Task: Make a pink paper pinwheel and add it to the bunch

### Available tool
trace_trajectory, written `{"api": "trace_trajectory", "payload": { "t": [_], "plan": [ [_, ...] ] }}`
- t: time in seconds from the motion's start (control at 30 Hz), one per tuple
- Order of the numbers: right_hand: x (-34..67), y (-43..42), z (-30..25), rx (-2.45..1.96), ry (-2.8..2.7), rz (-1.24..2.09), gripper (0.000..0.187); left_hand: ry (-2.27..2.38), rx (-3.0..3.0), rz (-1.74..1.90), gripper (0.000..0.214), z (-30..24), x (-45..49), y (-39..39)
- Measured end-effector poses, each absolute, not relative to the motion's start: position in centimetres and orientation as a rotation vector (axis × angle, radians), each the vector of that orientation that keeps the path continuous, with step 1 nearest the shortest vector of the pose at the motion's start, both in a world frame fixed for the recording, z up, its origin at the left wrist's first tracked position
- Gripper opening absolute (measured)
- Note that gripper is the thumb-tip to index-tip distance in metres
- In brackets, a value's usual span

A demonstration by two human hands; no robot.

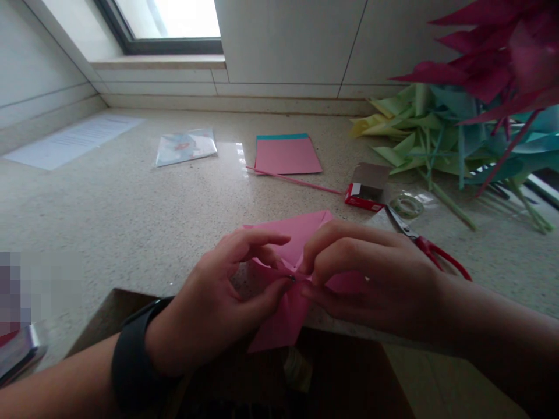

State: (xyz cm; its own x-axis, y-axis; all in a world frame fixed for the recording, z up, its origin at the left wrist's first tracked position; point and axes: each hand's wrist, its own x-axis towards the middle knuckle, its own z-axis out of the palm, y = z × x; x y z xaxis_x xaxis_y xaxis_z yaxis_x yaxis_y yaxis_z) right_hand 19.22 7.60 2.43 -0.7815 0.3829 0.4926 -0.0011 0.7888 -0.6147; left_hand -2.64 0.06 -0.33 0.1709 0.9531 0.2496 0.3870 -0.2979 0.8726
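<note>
A folded pink paper (301, 235) lies at the near edge of a speckled stone counter (131, 198). My left hand (218, 297), with a black watch on the wrist, pinches the paper's middle between thumb and fingers. My right hand (367, 273) is closed on the same spot from the right, fingers curled over the fold. One pink corner hangs down over the counter's edge below my hands.
Red-handled scissors (430, 247), a clear tape roll (406, 205) and a small red box (367, 186) sit right of my hands. A pink stick (297, 181) and stacked pink and teal sheets (286, 154) lie behind. Paper pinwheels (463, 134) pile at the right. An open cardboard box (117, 314) stands below.
</note>
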Motion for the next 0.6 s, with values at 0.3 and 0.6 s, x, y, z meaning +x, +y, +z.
{"api": "trace_trajectory", "payload": {
  "t": [0.3, 0.6],
  "plan": [
    [18.87, 7.92, 2.33, -0.636, -2.455, 0.838, 0.015, 1.288, 1.806, 1.136, 0.041, -0.23, -2.51, 0.19],
    [18.46, 8.05, 2.20, -0.619, -2.494, 0.891, 0.012, 1.348, 1.808, 1.149, 0.036, -0.17, -2.36, 0.19]
  ]
}}
